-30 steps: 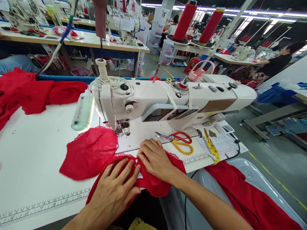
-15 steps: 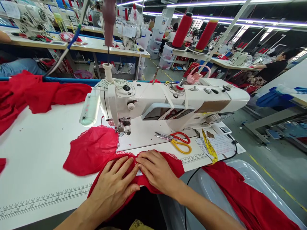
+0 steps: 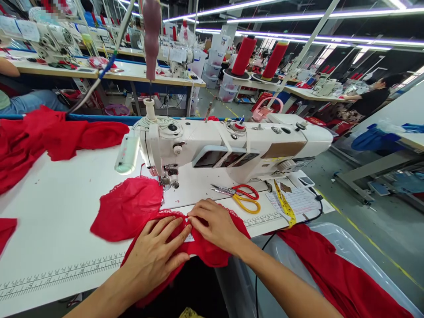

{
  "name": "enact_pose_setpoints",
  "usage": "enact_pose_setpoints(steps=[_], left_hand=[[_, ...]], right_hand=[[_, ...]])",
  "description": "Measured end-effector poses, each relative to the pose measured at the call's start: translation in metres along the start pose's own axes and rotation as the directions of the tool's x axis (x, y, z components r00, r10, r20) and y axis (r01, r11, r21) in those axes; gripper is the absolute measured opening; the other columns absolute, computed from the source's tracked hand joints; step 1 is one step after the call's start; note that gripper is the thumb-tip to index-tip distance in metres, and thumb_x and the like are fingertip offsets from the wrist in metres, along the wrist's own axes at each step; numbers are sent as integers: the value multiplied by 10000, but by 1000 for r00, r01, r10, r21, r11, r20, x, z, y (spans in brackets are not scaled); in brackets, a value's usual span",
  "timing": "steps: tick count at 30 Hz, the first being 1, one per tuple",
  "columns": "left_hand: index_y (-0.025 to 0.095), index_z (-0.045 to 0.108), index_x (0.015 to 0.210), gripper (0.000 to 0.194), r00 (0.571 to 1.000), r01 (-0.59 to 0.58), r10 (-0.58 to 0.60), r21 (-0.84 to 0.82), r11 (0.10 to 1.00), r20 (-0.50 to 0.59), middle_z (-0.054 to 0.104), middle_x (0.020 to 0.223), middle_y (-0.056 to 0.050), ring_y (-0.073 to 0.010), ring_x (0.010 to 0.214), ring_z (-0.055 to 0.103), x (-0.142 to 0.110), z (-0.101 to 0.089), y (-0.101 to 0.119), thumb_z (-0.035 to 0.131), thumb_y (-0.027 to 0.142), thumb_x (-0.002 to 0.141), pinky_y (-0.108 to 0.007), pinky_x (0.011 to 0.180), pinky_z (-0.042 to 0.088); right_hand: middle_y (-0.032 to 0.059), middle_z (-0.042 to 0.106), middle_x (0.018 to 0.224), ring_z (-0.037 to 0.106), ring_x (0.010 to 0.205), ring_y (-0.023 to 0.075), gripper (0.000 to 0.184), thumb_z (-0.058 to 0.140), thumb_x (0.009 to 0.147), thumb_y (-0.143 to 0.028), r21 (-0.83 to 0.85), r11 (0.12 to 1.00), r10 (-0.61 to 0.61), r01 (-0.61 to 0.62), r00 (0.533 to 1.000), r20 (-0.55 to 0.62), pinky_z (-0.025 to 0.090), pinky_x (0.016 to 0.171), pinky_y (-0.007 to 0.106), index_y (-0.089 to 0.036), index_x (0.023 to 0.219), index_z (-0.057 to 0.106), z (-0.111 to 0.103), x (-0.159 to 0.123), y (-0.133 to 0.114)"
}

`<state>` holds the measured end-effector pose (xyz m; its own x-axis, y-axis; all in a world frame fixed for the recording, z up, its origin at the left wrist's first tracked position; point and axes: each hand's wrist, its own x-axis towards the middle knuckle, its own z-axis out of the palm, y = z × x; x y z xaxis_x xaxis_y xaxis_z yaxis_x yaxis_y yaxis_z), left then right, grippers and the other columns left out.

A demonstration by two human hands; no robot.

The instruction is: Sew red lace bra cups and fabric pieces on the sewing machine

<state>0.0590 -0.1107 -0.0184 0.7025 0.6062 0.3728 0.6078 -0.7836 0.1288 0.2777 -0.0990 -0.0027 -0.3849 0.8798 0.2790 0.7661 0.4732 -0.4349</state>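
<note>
Red lace-trimmed fabric (image 3: pixel 212 251) lies across the front edge of the sewing table, with a small white patch showing between my hands. My left hand (image 3: pixel 159 247) rests flat on its left part, fingers spread and pointing away from me. On the other side, my right hand (image 3: pixel 215 225) has thumb and fingertips pinched on the fabric's lace edge, near my left fingertips. Another red lace-edged piece (image 3: pixel 127 210) reaches under the needle area of the white sewing machine (image 3: pixel 212 145). Whether the two pieces are joined is hard to see.
Scissors (image 3: pixel 240 196) with red and yellow handles lie right of the needle. Farther right are a yellow tape measure (image 3: pixel 285 205) and a written sheet (image 3: pixel 298 201). Red cloth (image 3: pixel 331 260) hangs over a clear plastic bin (image 3: pixel 334 232). More red cloth (image 3: pixel 59 132) is heaped at the back left.
The camera view has shifted slightly. My right fingers have gone from lying over the fabric's edge to a tighter pinch on it. My left hand stays flat on the cloth.
</note>
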Motion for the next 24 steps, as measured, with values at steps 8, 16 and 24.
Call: enact_pose_setpoints(steps=[8, 16, 24], left_hand=[[280, 619, 1323, 428, 999, -13, 14, 19, 1000, -34, 651, 1319, -50, -256, 1197, 556, -1, 2, 1, 366, 494, 1052, -406, 984, 354], [238, 595, 1343, 366, 992, -38, 31, -56, 998, -119, 625, 1318, -71, -253, 1190, 537, 1, -2, -1, 427, 379, 1050, -383, 985, 367], [155, 606, 1173, 216, 985, 118, -128, -92, 989, -114, 659, 992, -69, -259, 933, 569, 26, 8, -16, 560, 242, 981, -428, 861, 402]], right_hand=[[-16, 613, 802, 560, 794, 156, 159, 580, 923, -132, 47, 986, 160, -161, 987, 24, 382, 699, 279, -214, 790, 605, 1, 22, 8], [54, 615, 1079, 547, 1044, 226, 94, 579, 926, -129, 106, 994, 30, -27, 999, -20, 409, 926, 396, -220, 932, 600, -3, 2, 12], [49, 624, 1024, 558, 949, 197, 124, 464, 990, -127, 206, 978, -28, 12, 997, 75, 451, 855, 343, -212, 1045, 536, -11, -1, 7]])
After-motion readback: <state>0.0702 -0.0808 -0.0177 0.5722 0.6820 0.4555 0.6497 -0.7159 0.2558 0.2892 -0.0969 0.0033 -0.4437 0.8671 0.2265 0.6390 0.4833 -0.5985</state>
